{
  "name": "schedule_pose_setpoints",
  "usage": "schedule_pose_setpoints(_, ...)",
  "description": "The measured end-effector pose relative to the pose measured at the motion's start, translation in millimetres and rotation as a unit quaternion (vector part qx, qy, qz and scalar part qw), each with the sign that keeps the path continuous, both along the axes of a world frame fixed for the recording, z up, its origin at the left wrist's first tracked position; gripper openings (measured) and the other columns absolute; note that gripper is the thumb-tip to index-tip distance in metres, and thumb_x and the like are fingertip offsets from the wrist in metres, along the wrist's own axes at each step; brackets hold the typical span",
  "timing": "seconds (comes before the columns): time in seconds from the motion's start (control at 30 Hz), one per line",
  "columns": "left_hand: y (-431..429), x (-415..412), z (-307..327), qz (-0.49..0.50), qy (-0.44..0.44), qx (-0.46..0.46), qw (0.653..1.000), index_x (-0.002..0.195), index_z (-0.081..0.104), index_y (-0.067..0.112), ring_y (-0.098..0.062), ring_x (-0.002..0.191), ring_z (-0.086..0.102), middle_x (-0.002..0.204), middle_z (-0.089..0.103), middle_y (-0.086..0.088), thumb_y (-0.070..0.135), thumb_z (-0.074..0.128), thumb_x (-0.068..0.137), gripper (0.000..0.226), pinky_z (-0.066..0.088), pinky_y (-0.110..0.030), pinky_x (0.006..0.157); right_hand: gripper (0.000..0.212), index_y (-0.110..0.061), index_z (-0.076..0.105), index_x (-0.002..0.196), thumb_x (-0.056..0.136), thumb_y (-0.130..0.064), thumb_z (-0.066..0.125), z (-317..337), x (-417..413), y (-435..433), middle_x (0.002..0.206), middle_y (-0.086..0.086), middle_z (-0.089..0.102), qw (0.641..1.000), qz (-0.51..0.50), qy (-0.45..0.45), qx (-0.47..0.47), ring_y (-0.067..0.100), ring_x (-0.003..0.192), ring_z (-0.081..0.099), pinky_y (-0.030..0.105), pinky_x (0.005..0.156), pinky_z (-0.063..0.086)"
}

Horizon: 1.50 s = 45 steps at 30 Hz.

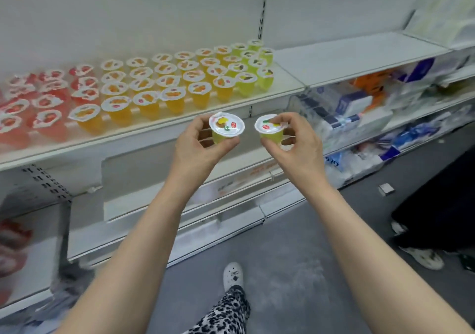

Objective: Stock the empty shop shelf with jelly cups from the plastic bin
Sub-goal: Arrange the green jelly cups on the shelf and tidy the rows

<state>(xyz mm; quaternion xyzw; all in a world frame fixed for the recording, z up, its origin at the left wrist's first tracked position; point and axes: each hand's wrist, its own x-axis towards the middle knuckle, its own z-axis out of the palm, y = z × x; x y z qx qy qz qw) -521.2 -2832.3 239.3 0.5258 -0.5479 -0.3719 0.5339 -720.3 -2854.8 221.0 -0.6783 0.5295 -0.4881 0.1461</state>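
Two green jelly cups held in front of a partly stocked shelf.
The left hand [199, 143] has its fingers clamped on one green jelly cup [226, 128]; the right hand [295, 140] pinches a second green cup [270, 129]. Beyond them the shelf [288, 81] carries rows of red cups [47, 102], orange cups [154, 84] and green cups [250, 63].

Shop aisle: white slotted shelf [288, 81] bearing rows of jelly cups [144, 86], packaged goods [359, 107] on neighbouring racks.
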Motion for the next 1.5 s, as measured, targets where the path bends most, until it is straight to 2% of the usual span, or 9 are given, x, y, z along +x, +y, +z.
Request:
schedule_pose_setpoints(0.17,-66.8,-33.4,17.8,0.019,-0.020,-0.035,0.999,0.101,0.062,0.034,-0.012,0.093,0.066,0.100,0.071,0.013,0.029,0.084,0.069,0.040,0.055,-0.035,0.087,0.034,-0.028,0.058,0.107,0.079,-0.026,0.077,17.3,-36.3,-72.1,0.106,-0.010,0.063,1.000,-0.010,-0.004,-0.023,0.007,0.090,0.061,0.026,0.080,0.051)
schedule_pose_setpoints(0.37,-152.8,-56.8,55.0,0.046,-0.048,-0.066,0.996,0.108,0.063,0.025,-0.003,0.088,0.065,0.101,0.070,0.014,0.028,0.083,0.074,0.040,0.052,-0.019,0.077,0.033,-0.028,0.057,0.102,0.076,-0.030,0.076,38.9,-64.4,-164.0,0.102,-0.010,0.062,0.998,-0.029,-0.013,-0.050,0.010,0.088,0.059,0.035,0.073,0.053)
schedule_pose_setpoints(0.53,-197.8,-72.2,66.4,0.078,-0.043,-0.066,0.994,0.111,0.062,0.021,-0.013,0.093,0.065,0.105,0.069,0.009,0.027,0.082,0.075,0.042,0.048,-0.010,0.058,0.031,-0.026,0.058,0.102,0.076,-0.031,0.075,37.4,-84.9,-219.8,0.102,-0.011,0.063,0.999,-0.036,0.011,-0.011,0.011,0.089,0.058,0.035,0.077,0.048)
schedule_pose_setpoints(0.67,-225.0,-76.3,67.1,0.106,-0.065,-0.045,0.991,0.112,0.059,0.026,-0.010,0.095,0.066,0.106,0.068,0.013,0.033,0.084,0.071,0.049,0.056,-0.031,0.083,0.030,-0.025,0.057,0.102,0.076,-0.030,0.072,28.2,-91.7,-268.0,0.103,-0.007,0.064,0.999,-0.010,0.035,0.036,0.016,0.091,0.059,0.040,0.084,0.049)
schedule_pose_setpoints(0.73,-232.7,-80.1,65.3,0.125,-0.072,-0.033,0.989,0.111,0.058,0.028,-0.009,0.094,0.065,0.105,0.067,0.015,0.033,0.084,0.071,0.048,0.055,-0.033,0.086,0.032,-0.024,0.058,0.104,0.076,-0.029,0.073,21.5,-92.9,-288.2,0.105,-0.004,0.064,0.996,0.010,0.057,0.067,0.017,0.090,0.060,0.038,0.084,0.048)
schedule_pose_setpoints(1.03,-250.0,-101.3,66.5,0.211,-0.075,-0.021,0.974,0.112,0.055,0.027,-0.005,0.096,0.064,0.107,0.065,0.014,0.033,0.084,0.072,0.049,0.055,-0.028,0.085,0.032,-0.026,0.057,0.106,0.079,-0.030,0.074,9.4,-89.3,-350.8,0.110,-0.006,0.062,0.982,0.096,0.124,0.103,0.016,0.089,0.059,0.034,0.082,0.045)
schedule_pose_setpoints(1.33,-255.0,-118.4,62.9,0.251,-0.119,-0.044,0.960,0.119,0.056,0.026,-0.004,0.095,0.063,0.113,0.064,0.008,0.032,0.081,0.074,0.052,0.056,-0.022,0.078,0.033,-0.028,0.054,0.106,0.081,-0.030,0.074,4.5,-92.3,-372.9,0.113,-0.004,0.057,0.974,0.160,0.122,0.108,0.017,0.092,0.059,0.034,0.083,0.044)
schedule_pose_setpoints(1.4,-256.5,-126.3,63.8,0.260,-0.141,-0.047,0.954,0.122,0.057,0.024,-0.001,0.093,0.062,0.113,0.062,0.007,0.031,0.080,0.075,0.053,0.054,-0.018,0.071,0.032,-0.030,0.055,0.108,0.082,-0.035,0.073,5.7,-98.9,-376.2,0.113,-0.005,0.055,0.969,0.186,0.123,0.107,0.014,0.095,0.058,0.031,0.083,0.043)
schedule_pose_setpoints(1.5,-259.7,-138.4,61.2,0.264,-0.179,-0.048,0.947,0.117,0.058,0.025,-0.002,0.091,0.061,0.109,0.062,0.010,0.034,0.079,0.074,0.048,0.054,-0.024,0.069,0.029,-0.033,0.058,0.112,0.088,-0.048,0.064,9.0,-111.1,-381.1,0.119,-0.009,0.053,0.964,0.221,0.110,0.097,0.009,0.102,0.055,0.029,0.088,0.045)
